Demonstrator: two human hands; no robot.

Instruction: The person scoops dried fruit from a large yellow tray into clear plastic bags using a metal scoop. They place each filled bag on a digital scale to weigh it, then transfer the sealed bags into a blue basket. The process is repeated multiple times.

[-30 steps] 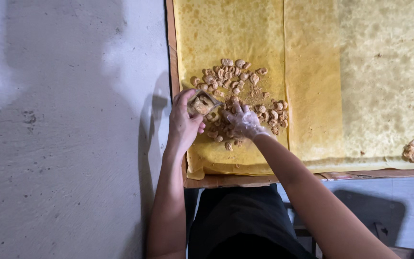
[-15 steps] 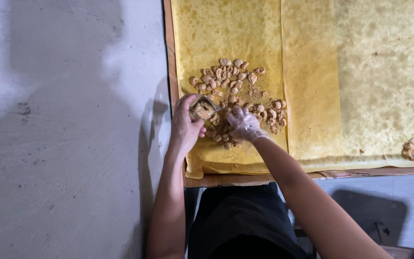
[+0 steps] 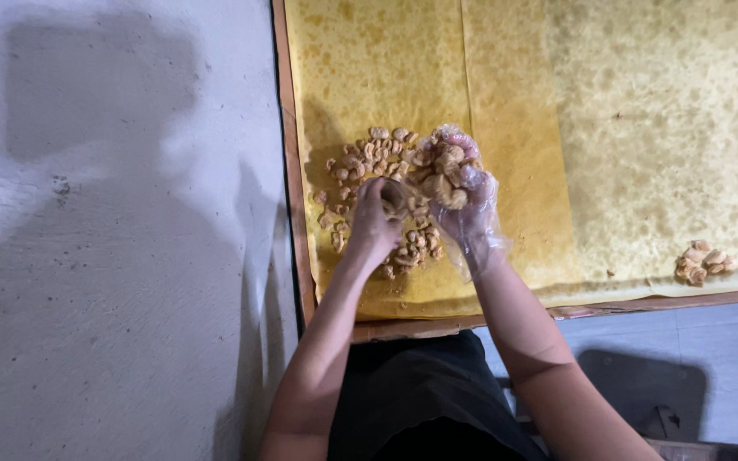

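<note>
Here the gloved right hand cups nuts; left hand grips a small container.

Grey concrete floor beside yellow-lined wooden table.

Both hands are raised close together: the bare left hand curled, the gloved right hand cupped palm up.

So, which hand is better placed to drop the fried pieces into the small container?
The right hand: gloved, it cups a heap of fried pieces beside the small container. The left hand is occupied gripping that container over the yellow sheet.
</note>
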